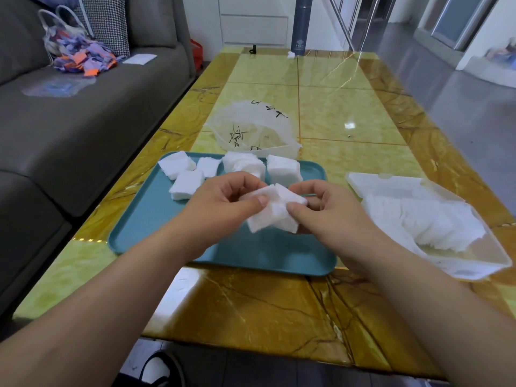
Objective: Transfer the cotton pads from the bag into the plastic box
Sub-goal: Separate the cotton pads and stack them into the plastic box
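The marbled yellow surface [251, 303] lay nearest, running under both forearms. Over the teal tray [173, 241], the left hand [223, 199] and the right hand [326, 210] met on one bundle of cotton pads [272, 216]. Each hand pinched the bundle between thumb and curled fingers, the left at its left edge and the right at its right edge. To the right of the tray and apart from it lay the clear plastic box [480, 261], its lid [391, 185] swung open on the far side. A row of white pads [424, 222] lay packed inside the box. Along the tray's far edge sat several loose stacks of pads [184, 174], some touching one another. Just beyond the tray sat the translucent bag [251, 127], crumpled, marked in black, with its mouth open. At the far end of the surface stood a dark flask [301, 25]. A grey sofa [83, 107] ran along the left side.
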The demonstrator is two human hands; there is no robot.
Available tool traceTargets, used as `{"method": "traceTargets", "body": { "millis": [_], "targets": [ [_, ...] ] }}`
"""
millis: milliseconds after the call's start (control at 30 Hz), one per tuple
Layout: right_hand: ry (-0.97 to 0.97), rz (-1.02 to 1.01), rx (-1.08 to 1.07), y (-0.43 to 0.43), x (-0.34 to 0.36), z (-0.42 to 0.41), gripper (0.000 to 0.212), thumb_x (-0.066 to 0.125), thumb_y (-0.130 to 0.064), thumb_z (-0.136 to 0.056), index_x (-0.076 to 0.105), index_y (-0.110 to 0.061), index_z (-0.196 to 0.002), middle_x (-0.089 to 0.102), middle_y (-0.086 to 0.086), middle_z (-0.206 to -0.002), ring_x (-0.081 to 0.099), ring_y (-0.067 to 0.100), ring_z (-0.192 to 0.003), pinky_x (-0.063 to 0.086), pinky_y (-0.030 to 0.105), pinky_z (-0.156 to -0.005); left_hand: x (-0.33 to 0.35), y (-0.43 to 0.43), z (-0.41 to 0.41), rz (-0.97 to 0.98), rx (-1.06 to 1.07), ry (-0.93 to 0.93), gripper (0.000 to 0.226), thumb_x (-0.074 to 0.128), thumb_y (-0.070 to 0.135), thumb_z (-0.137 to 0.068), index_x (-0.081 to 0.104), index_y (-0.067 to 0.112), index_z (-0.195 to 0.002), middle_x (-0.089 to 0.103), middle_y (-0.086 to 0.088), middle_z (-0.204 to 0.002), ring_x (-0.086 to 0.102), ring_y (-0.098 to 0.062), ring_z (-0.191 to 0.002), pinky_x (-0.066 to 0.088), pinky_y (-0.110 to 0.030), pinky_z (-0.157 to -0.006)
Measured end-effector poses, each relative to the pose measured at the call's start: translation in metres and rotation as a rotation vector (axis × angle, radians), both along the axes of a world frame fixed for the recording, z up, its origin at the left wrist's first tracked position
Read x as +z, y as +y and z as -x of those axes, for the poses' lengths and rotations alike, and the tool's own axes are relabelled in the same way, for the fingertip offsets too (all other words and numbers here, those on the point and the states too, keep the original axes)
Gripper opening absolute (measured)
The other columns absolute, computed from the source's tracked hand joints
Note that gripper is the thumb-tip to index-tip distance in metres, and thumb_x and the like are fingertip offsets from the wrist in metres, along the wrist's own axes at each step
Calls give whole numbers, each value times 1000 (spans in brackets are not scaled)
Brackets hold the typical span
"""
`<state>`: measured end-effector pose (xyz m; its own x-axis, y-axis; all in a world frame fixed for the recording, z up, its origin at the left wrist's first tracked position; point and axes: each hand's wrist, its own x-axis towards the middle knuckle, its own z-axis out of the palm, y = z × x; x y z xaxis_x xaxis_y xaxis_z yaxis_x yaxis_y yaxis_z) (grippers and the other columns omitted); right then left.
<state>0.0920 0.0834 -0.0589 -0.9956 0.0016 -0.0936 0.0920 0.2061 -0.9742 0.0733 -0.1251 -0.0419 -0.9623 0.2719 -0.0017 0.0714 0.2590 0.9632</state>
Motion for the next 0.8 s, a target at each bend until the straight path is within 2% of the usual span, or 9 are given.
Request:
{"method": "traceTargets", "body": {
  "millis": [100, 167, 267, 333, 467, 567, 633, 733, 800],
  "targets": [
    [1, -61, -2, 1, -2, 1, 21, 71, -12, -96, 72, -19, -115, 82, 5, -91, 78, 26, -90, 64, 51, -86, 3, -2, -3, 33, -63, 40, 17, 73, 16, -94, 81, 31, -99, 75, 2, -89, 62, -5, -80, 53, -25, -76],
    [2, -67, 34, 0, -1, 0, 22, 71, -8, -94, 75, -21, -112, 82, 4, -93, 79, 25, -92, 64, 51, -86, 3, 1, -5, 89, -85, 85, 19, 76, 16, -92, 80, 31, -103, 76, 5, -89, 59, -2, -74, 51, -18, -70],
    [-17, -16, 88, -2, 0, -1, 25, 69, -2, -94, 75, -17, -113, 82, 6, -96, 79, 28, -96, 65, 49, -87, -1, 6, -3, 102, -35, 86, 19, 84, 19, -83, 77, 26, -100, 77, 2, -91, 58, -5, -72, 51, -20, -69],
    [-18, -9, 99, -3, 0, -2, 23, 69, -5, -96, 75, -16, -116, 83, 5, -96, 79, 27, -97, 65, 47, -88, -3, 8, -1, 102, -6, 75, 18, 88, 19, -80, 76, 22, -94, 75, 2, -82, 57, -8, -69, 50, -23, -66],
    [-21, 18, 109, -2, 2, -4, 24, 64, -2, -100, 74, -12, -119, 83, 6, -99, 79, 25, -97, 66, 41, -85, -6, 10, 0, 132, 22, 91, 15, 89, 18, -78, 76, 18, -86, 65, 15, -66, 52, -9, -64, 45, -18, -60],
    [-29, 62, 144, -1, 3, -5, 32, 60, 6, -98, 73, -10, -122, 82, 9, -103, 78, 22, -98, 66, 35, -82, -7, 10, 0, 153, 33, 116, 15, 89, 18, -79, 76, 18, -86, 62, 12, -66, 51, -9, -64, 43, -18, -58],
    [-44, 116, 184, -2, 4, -5, 39, 64, 10, -91, 72, -10, -123, 81, 11, -106, 77, 19, -97, 64, 31, -82, -9, 10, 0, 166, 61, 148, 17, 90, 20, -77, 74, 19, -84, 64, 5, -68, 51, -9, -63, 42, -18, -56],
    [-15, 51, 177, -8, 2, -7, 40, 81, -1, -84, 72, -15, -119, 82, 6, -104, 78, 20, -98, 62, 29, -88, -11, 6, -2, 225, 110, 187, 21, 90, 26, -76, 71, 21, -85, 70, -1, -76, 52, -8, -60, 42, -16, -53],
    [10, -61, 83, -13, -3, -6, 34, 85, -7, -83, 73, -18, -113, 82, 3, -97, 77, 19, -92, 61, 26, -83, -11, -1, -1, 270, 153, 189, 16, 84, 30, -82, 72, 23, -89, 71, 4, -82, 56, -5, -63, 44, -13, -55]
  ]
}}
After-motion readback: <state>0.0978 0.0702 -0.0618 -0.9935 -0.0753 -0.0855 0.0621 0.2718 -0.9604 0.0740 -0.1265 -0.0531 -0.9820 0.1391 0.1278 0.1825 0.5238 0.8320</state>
